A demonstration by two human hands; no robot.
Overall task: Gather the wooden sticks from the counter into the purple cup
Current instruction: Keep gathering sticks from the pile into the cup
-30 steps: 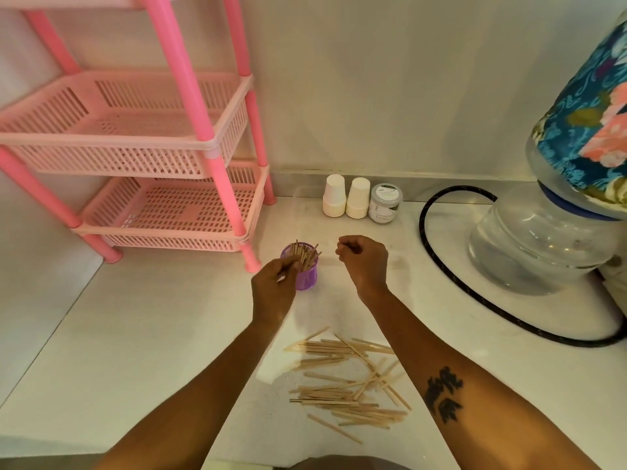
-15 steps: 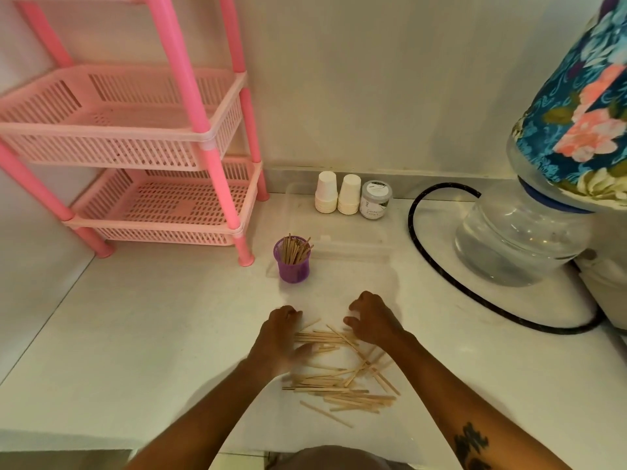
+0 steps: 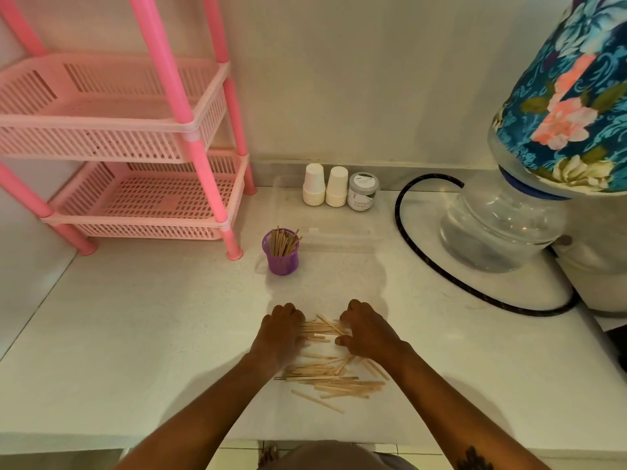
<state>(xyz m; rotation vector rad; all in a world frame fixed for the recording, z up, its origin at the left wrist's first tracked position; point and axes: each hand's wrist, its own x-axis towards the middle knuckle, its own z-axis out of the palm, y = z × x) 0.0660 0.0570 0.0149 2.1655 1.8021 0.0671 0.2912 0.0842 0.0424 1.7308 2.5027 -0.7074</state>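
Left hand [image 3: 280, 335] and right hand [image 3: 368, 330] down on far edge of wooden sticks [image 3: 334, 378] heap on bench [image 3: 135, 334], fingers curled over top sticks, probably to rake a bundle together; actual pinch hidden, cannot tell. Purple cup [image 3: 281, 252] upright beyond heap, already part-filled, within easy reach.

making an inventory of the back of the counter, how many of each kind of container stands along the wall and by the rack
white paper cup stacks: 2
grey-lidded jar: 1
purple cup: 1
water bottle: 1
total: 5
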